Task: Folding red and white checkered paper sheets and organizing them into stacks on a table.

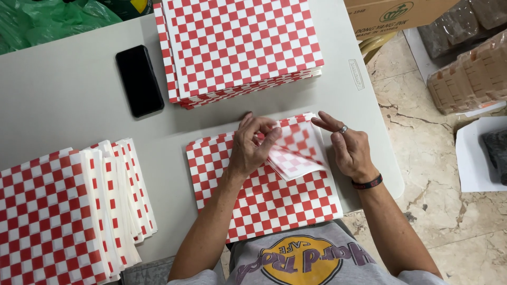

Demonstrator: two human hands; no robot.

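Left hand (252, 148) pinches a folded red-white checkered sheet (297, 153) atop the flat checkered sheet (264, 198) at the table (68, 89) edge, right hand (348, 148) open beside it touching its edge, black phone (139, 80) left of the far checkered stack (237, 47), brown cardboard box (391, 15) top right.

We saw a black rectangular phone (139, 80) lying screen-up and dark on the grey table (68, 89), just left of the far checkered stack. A small pale oblong label (355, 74) sat near the table's right edge. A brown cardboard box (393, 13) with green print stood beyond, beside clear-wrapped brown packages (467, 76) on the floor.
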